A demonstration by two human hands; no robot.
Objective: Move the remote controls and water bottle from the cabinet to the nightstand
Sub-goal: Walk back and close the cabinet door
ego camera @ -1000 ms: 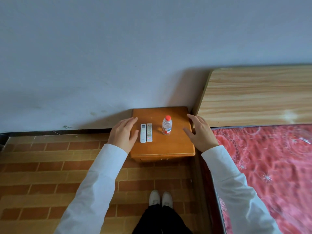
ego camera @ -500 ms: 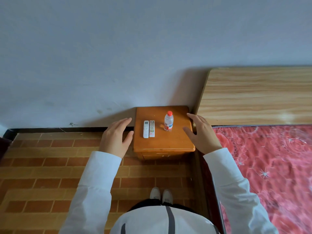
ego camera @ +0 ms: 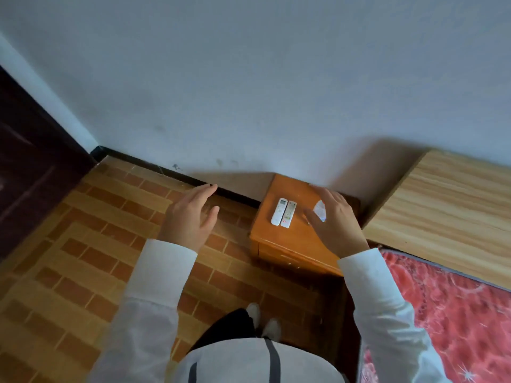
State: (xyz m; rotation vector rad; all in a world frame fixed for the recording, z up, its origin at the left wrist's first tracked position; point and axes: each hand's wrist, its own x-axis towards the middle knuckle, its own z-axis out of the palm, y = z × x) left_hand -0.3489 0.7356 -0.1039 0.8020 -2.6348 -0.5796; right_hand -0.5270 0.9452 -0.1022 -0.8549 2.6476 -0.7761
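Orange-brown wood nightstand point(ego camera: 293, 239) sits right of frame centre, against the wall, beside the pale wood headboard point(ego camera: 448, 211). Two white remote controls point(ego camera: 284, 213) lie side by side on its top, touching or nearly so. Water bottle point(ego camera: 320, 211) stands right of them, mostly hidden behind the right hand point(ego camera: 336, 222); only a clear patch shows between thumb and fingers point(ego camera: 326, 193).

Right hand fingers are spread and loose, curved around the bottle. Cannot tell if they touch it; reads as released, not gripping. Left hand point(ego camera: 190, 217) hovers over the floor left of centre, open, holding nothing.

Judgement: all three items look already placed, task near done.

Risk: the right hand is very close to the bottle, so a careless pull-back could clip it and tip it onto the remotes or off the edge. The bottle is tall and narrow, so likely easy to topple. Remotes sit mid-top and look safe.

Room: brick-pattern floor point(ego camera: 105, 258) lower left, grey-white wall point(ego camera: 249, 78) across the top, dark door point(ego camera: 30, 167) at left edge, red patterned bedspread point(ego camera: 448, 313) lower right. White shoes point(ego camera: 262, 319) at bottom centre.
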